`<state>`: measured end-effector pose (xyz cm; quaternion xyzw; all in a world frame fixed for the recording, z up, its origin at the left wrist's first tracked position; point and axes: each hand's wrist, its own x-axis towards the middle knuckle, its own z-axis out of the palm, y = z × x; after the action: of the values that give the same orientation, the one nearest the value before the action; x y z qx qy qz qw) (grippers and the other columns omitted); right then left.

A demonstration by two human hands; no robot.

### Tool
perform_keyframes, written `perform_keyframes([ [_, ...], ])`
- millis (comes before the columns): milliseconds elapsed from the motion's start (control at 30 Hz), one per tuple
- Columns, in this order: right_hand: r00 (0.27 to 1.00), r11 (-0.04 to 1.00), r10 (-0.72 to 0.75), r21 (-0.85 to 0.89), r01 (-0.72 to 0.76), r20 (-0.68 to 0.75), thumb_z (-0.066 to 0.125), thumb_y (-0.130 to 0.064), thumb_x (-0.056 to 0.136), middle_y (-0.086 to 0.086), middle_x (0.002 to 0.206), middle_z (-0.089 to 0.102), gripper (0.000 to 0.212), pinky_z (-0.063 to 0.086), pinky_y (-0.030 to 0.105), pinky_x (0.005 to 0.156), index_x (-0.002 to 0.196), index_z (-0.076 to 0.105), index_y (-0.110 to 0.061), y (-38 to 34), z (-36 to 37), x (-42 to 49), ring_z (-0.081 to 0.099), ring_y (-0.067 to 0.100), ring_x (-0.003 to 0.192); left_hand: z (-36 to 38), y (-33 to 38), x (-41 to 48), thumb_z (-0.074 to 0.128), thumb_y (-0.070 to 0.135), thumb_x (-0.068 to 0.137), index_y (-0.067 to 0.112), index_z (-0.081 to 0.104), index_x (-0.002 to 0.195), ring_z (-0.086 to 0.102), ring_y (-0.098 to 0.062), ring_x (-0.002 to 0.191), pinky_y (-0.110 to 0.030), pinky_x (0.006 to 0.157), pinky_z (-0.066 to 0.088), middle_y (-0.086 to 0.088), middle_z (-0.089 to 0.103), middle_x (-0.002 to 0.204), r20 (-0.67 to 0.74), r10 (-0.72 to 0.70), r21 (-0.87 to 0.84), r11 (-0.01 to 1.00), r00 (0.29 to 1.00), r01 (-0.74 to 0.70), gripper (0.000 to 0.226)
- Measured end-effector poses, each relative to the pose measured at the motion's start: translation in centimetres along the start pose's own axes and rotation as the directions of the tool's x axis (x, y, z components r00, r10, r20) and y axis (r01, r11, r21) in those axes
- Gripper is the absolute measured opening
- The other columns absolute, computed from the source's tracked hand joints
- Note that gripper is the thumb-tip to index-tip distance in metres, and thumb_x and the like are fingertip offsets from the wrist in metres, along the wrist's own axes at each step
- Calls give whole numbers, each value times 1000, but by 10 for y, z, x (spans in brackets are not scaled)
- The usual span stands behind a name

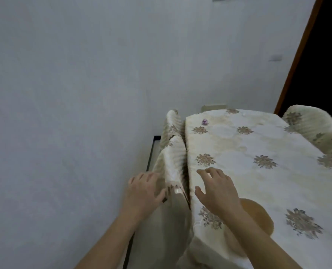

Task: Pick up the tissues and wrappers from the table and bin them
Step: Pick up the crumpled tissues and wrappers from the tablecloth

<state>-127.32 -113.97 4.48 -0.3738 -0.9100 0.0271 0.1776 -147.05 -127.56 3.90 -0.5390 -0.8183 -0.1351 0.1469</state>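
A person's two bare hands reach forward over a table (258, 144) draped in a cream cloth patterned with brown floral medallions, seen from a head-worn camera looking down. The right hand (217, 189) hovers above the near left part of the tabletop, palm down, fingers spread and loosely curled, holding nothing. The left hand (143, 189) is beside the table's left edge, against the cloth-covered back of a chair (173, 162) pushed up to the table, its fingers open and empty, thumb toward the fabric. A small crumpled lilac wrapper (205, 121) lies alone near the far left corner of the tabletop, well apart from both hands; whether it is tissue or wrapper cannot be told at this size. A second covered chair (308, 121) stands at the table's far right side. A pale wall (74, 84) fills the left of the view, and a dark doorway with a brown frame (305, 53) rises at upper right.
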Motion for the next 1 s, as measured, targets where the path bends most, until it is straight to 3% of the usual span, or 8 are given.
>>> perform_keyframes([
  [233, 997, 994, -80, 68, 79, 3, 56, -42, 85, 0, 115, 63, 40, 50, 40, 88, 121, 59, -23, -38, 15, 13, 57, 26, 110, -8, -40, -12, 56, 55, 81, 25, 63, 115, 64, -20, 101, -39, 86, 50, 4, 69, 111, -27, -83, 48, 995, 996, 84, 46],
  [533, 992, 992, -110, 76, 105, 59, 50, -43, 86, 0, 120, 61, 46, 47, 41, 90, 128, 54, -25, -57, 44, 53, 54, 25, 113, 2, -76, 9, 39, 58, 83, 22, 63, 117, 65, -21, 100, -40, 84, 51, 1, 70, 110, 3, -93, 64, 994, 996, 93, 56],
  [1000, 996, 996, -87, -21, 87, 8, 59, -40, 83, -1, 108, 63, 35, 48, 36, 80, 114, 60, -24, -88, 110, 264, 57, 22, 102, 84, -194, 198, 35, 62, 83, 22, 58, 128, 59, -20, 112, -40, 92, 47, 2, 65, 122, 42, -82, -15, 996, 996, 82, 64],
])
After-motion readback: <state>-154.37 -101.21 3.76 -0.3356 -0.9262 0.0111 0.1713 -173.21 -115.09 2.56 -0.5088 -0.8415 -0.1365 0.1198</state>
